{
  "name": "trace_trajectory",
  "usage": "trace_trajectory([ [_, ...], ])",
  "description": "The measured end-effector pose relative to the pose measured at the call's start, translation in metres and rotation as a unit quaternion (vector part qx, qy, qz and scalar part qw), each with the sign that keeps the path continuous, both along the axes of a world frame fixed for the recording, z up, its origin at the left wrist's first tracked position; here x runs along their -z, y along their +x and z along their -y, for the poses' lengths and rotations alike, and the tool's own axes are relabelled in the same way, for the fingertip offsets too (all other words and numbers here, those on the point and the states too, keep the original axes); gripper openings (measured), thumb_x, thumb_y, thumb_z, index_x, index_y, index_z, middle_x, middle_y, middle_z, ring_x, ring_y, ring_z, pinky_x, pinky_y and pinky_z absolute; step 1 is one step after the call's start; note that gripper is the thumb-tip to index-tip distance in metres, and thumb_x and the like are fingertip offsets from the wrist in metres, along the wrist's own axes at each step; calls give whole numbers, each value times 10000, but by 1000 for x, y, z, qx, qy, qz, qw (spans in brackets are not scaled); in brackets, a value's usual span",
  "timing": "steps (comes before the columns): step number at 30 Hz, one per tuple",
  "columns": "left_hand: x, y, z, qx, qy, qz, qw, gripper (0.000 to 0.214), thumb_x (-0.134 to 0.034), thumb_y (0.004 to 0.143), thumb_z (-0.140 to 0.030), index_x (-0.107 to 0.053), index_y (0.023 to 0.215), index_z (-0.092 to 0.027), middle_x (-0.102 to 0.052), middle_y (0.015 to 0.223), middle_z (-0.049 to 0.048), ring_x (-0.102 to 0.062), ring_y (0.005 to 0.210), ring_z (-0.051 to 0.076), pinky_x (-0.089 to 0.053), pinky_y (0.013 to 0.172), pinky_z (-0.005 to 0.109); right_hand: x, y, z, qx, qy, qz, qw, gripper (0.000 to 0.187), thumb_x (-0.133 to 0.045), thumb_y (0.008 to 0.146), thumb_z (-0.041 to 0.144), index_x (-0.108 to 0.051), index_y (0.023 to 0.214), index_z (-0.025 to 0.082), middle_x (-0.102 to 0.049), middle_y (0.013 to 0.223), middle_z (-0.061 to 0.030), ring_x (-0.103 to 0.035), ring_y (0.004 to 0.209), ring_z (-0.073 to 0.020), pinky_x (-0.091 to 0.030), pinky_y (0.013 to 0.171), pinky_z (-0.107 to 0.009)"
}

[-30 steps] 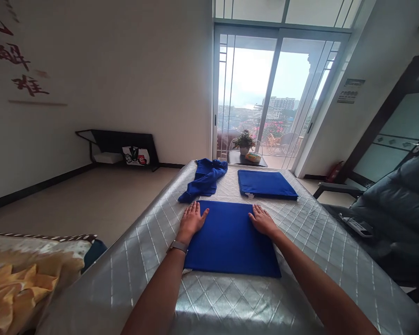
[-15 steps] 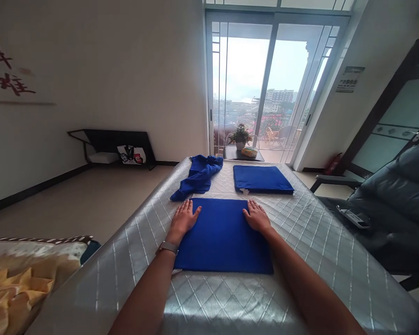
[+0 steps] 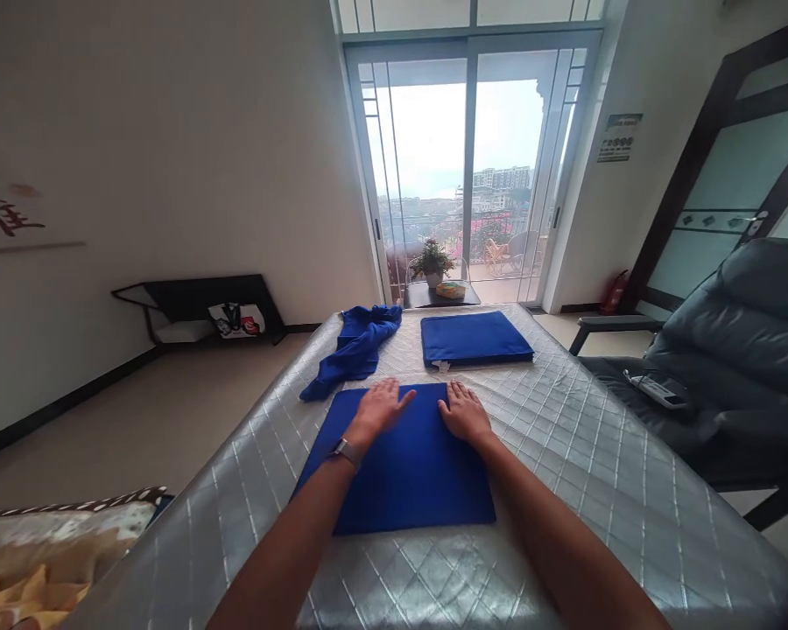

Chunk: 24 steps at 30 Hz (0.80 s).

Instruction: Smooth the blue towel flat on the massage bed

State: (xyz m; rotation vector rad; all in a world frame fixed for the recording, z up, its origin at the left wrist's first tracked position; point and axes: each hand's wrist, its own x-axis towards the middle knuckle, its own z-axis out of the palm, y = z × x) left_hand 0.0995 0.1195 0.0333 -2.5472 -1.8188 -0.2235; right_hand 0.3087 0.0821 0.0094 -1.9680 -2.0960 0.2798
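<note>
A flat, folded blue cloth [image 3: 413, 472] lies on the silver quilted table cover [image 3: 433, 582] in front of me. My left hand [image 3: 377, 409] is over its far part, fingers stretched out and slightly blurred; whether it presses on the fabric I cannot tell. Flat on the far right corner rests my right hand [image 3: 465, 411], its fingers extended. Past the hands, a crumpled blue cloth [image 3: 358, 346] lies at the far left. At the far right is a folded blue stack [image 3: 478, 337] with a small white tag at its near edge.
A dark armchair [image 3: 728, 376] with a white power strip [image 3: 657, 389] on its seat stands on the right. Beyond the table's far edge, a potted plant [image 3: 433, 262] and a tissue pack [image 3: 451, 290] sit on a chair. Yellow fabric [image 3: 32, 595] is at lower left.
My left hand has moved inward from the cloth's left edge onto its surface. My right hand stays at the far right corner. The view has turned slightly to the right.
</note>
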Motion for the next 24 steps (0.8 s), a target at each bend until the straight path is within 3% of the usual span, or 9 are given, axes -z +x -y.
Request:
trace_trajectory([
  [2, 3, 51, 7, 104, 1, 60, 993, 697, -197, 1023, -586, -450, 1482, -128, -436, 1551, 149, -367, 1458, 248, -276, 1205, 390, 2, 2, 1, -10, 9, 7, 1000, 664, -272, 1012, 420, -254, 1572, 63, -216, 1644, -108, -154, 1520, -205, -88, 1225, -352],
  [4, 9, 93, 12, 169, 20, 116, 979, 638, -196, 1046, -524, -455, 1473, -127, -469, 1531, 144, -388, 1446, 223, -307, 1195, 384, 5, 6, 1, -34, 18, 21, 999, 645, -335, 996, 374, -271, 1572, 89, -238, 1638, -108, -178, 1515, -215, -98, 1224, -353],
  [7, 21, 124, 12, 175, 56, 147, 972, 575, -241, 1050, -501, -486, 1451, -169, -543, 1476, 124, -458, 1400, 217, -375, 1159, 392, 9, 10, 1, -57, 27, 34, 997, 654, -412, 964, 345, -309, 1562, 101, -293, 1617, -119, -226, 1501, -228, -122, 1220, -343],
  [11, 31, 112, 6, 154, 55, 124, 979, 540, -232, 1053, -478, -447, 1481, -227, -538, 1484, 96, -455, 1403, 222, -368, 1164, 439, 11, 9, 0, -45, 31, 40, 998, 659, -375, 971, 315, -254, 1576, 85, -255, 1629, -118, -189, 1513, -228, -127, 1223, -368],
  [17, 33, 91, 2, 122, -33, 87, 988, 682, -42, 1041, -506, -338, 1537, -145, -375, 1594, 110, -295, 1490, 189, -228, 1229, 413, 8, 5, -2, -37, 13, 32, 999, 627, -279, 996, 317, -224, 1590, 124, -197, 1649, -75, -132, 1525, -207, -126, 1223, -389],
  [24, 39, 68, -1, 80, -20, 65, 994, 731, -75, 1012, -601, -338, 1545, -177, -335, 1612, 97, -254, 1506, 203, -175, 1245, 435, 6, 4, -5, -8, 0, 14, 1000, 660, -195, 1013, 400, -251, 1571, 53, -214, 1644, -91, -147, 1522, -191, -95, 1226, -360],
])
